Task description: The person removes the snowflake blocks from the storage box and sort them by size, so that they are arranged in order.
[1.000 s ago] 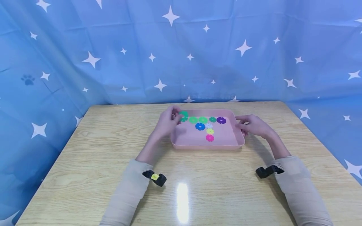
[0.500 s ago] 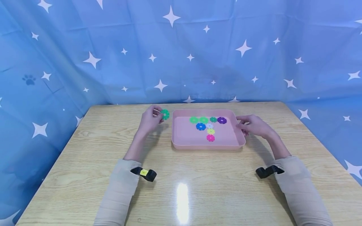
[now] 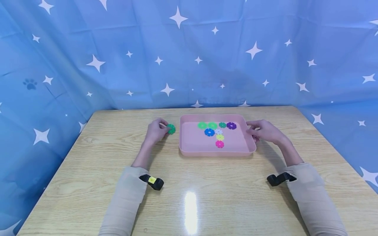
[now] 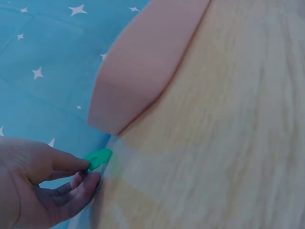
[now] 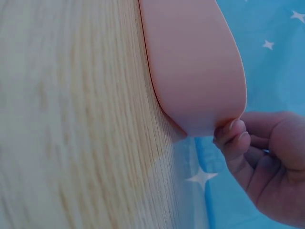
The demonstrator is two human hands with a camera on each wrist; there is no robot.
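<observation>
My left hand (image 3: 156, 131) pinches a green notched plastic disc (image 3: 171, 129) between thumb and fingers, just left of the pink tray (image 3: 195, 142). In the left wrist view the same green disc (image 4: 100, 157) sticks out past the fingertips, low by the tabletop; whether it touches the wood I cannot tell. At the tray's right side, my right hand (image 3: 265, 131) grips the rim, thumb over the edge. Inside lie several more discs, among them a blue disc (image 3: 209, 132), a purple disc (image 3: 231, 126), a yellow disc (image 3: 220, 137) and a pink disc (image 3: 220, 144).
The tray stands near the back of a wooden table (image 3: 224, 190). Behind the table's far edge hangs a blue curtain (image 3: 141, 42) with white stars. Each wrist carries a small black camera, such as the left one (image 3: 157, 184).
My left hand has lifted the green disc out of the tray's back left corner, moved it left past the rim, then lowered it toward the table. My right hand stays on the rim.
</observation>
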